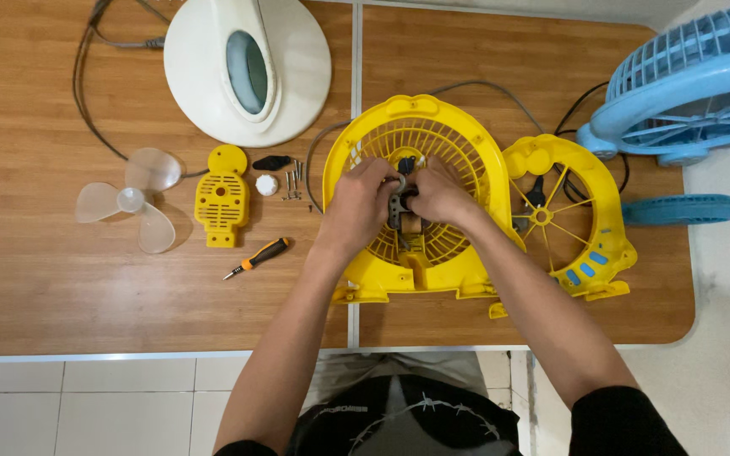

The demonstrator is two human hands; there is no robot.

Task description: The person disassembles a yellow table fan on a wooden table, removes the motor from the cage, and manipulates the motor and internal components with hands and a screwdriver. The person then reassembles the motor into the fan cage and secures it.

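Both hands, left and right, pinch the small motor at the centre of the yellow grille. Screwdriver, screws and clear blade lie left of the grille; second yellow shell touches its right side.

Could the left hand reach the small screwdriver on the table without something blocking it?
Probably yes. The screwdriver lies on bare wood just left of the left hand, with nothing between them. However, both hands are now busy on the motor part in the yellow fan housing, so it must let go first.
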